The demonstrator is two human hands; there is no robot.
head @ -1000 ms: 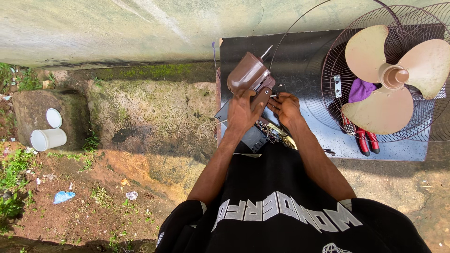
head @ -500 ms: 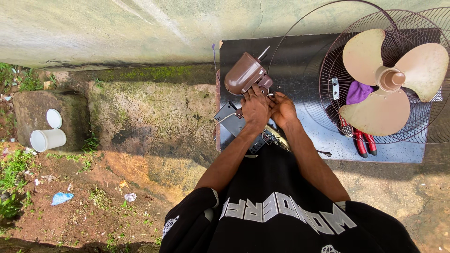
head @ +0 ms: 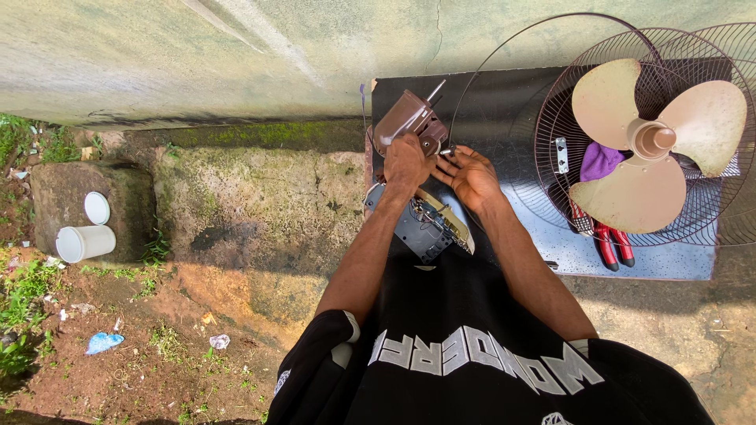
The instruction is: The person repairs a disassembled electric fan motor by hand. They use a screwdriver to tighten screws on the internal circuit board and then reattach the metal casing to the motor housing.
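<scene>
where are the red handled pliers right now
In the head view, the red-handled pliers lie on the dark mat at the right, partly under the fan guard and beige fan blade, just below a purple cloth, away from both hands.

Lighting: bright daylight, hard sun on wall [head: 197, 55] and ground at left; my torso shaded. Focus sharp; edges bowed by wide lens.

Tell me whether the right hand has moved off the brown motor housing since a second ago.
Yes. The right hand has slid right, off the brown motor housing toward the fan guard; its fingers now sit beside the housing, while the left hand grips it.
</scene>
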